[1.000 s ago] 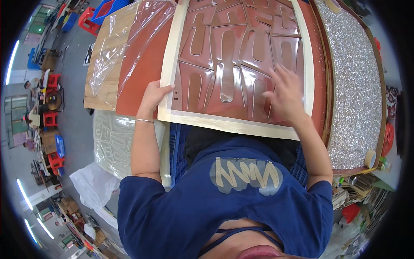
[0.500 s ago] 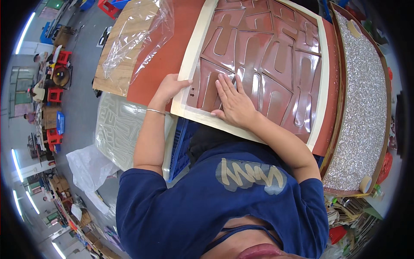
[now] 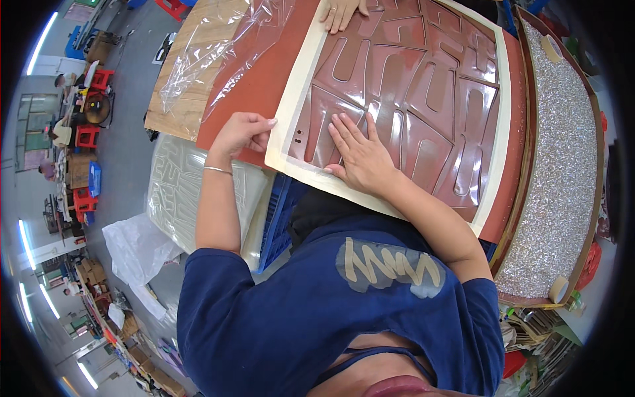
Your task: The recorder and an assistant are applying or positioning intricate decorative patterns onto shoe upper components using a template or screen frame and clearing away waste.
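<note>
Right hand (image 3: 360, 157) flat, fingers spread, pressing glossy brown cut-out sheet (image 3: 410, 86) at its near-left corner. Left hand (image 3: 241, 132) pinching cream border (image 3: 286, 135) just left; fingertips partly hidden beneath the edge. Another person's hand (image 3: 340, 10) at far edge, cut off.

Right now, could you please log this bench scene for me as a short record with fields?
Left hand: grips the left edge of the cream-bordered sheet
Right hand: pressed flat on the sheet's glossy reddish-brown cut pieces
Under the sheet: red-brown board
Another person's hand: on the sheet's far edge
Right of the board: glittery silver panel
Far left: clear plastic film
</note>
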Demonstrator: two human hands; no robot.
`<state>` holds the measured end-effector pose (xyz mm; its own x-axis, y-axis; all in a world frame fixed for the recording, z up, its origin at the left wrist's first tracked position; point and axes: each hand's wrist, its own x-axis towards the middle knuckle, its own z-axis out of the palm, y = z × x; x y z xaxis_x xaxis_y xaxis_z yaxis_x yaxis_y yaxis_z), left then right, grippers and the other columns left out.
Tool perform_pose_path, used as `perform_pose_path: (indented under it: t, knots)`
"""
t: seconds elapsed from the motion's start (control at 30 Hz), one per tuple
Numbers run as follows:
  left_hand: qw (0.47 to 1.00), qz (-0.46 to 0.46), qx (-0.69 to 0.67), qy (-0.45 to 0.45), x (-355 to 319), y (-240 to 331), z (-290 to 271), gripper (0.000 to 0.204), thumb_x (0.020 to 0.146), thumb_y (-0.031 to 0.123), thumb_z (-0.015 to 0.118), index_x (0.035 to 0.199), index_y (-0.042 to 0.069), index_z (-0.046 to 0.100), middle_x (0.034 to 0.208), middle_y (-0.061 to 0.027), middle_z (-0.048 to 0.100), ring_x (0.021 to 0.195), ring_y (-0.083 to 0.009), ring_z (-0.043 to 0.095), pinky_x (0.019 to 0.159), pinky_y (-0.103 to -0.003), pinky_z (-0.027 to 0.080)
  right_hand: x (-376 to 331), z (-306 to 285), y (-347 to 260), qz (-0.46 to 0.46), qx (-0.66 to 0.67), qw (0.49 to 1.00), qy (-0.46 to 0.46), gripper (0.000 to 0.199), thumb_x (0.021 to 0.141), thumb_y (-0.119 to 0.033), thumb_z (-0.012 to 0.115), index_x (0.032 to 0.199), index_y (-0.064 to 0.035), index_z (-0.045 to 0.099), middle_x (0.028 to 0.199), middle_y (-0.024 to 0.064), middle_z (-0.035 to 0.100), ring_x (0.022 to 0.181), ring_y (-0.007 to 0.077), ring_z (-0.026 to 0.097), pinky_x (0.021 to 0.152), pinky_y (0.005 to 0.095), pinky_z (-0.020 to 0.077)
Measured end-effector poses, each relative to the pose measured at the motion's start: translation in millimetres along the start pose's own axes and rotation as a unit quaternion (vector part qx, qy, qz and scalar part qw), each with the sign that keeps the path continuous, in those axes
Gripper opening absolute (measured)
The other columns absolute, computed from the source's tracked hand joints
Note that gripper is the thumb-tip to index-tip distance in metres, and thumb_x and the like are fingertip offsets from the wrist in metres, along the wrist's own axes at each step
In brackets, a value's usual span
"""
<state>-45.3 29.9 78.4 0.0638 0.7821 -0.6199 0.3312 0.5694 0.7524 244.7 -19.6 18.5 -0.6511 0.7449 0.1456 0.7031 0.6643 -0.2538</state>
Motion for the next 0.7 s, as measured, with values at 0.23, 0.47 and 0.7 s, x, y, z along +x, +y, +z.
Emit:
perform_pose_path:
  t: [0.23,0.47,0.7]
  knots:
    - [0.994,-0.014,-0.085,-0.066,-14.1,-15.1,27.4,0.030,0.087,0.022,0.067,0.103,-0.003,0.062,0.082,-0.0073,0.067,0.066,-0.0123,0.065,0.060,-0.026,0.053,-0.7,-0.1,0.4,0.002,-0.014,1.000,-0.007,0.080,0.091,-0.059,0.036,0.143,0.0017,0.031,0.150,0.0150,0.030,0.143,0.0261,0.019,0.114,0.0570,0.0004]
    - [0.983,0.017,-0.182,-0.010,-5.6,-51.1,29.9,0.020,0.084,0.010,0.069,0.095,-0.005,0.065,0.083,-0.0079,0.068,0.070,-0.0126,0.064,0.065,-0.026,0.052,0.5,-0.3,-0.1,-0.001,-0.005,1.000,0.004,0.081,0.091,-0.059,0.036,0.143,0.0019,0.030,0.150,0.0150,0.030,0.143,0.0261,0.019,0.114,0.0567,-0.0001]
    - [0.994,0.042,-0.040,0.090,-4.4,-57.8,36.3,0.016,0.084,0.013,0.070,0.079,0.000,0.063,0.070,-0.0036,0.063,0.059,-0.0075,0.055,0.053,-0.024,0.044,-0.1,-0.5,0.6,0.005,-0.001,1.000,-0.002,0.082,0.089,-0.060,0.039,0.143,0.0014,0.030,0.150,0.0144,0.029,0.143,0.0256,0.018,0.115,0.0567,-0.0015]
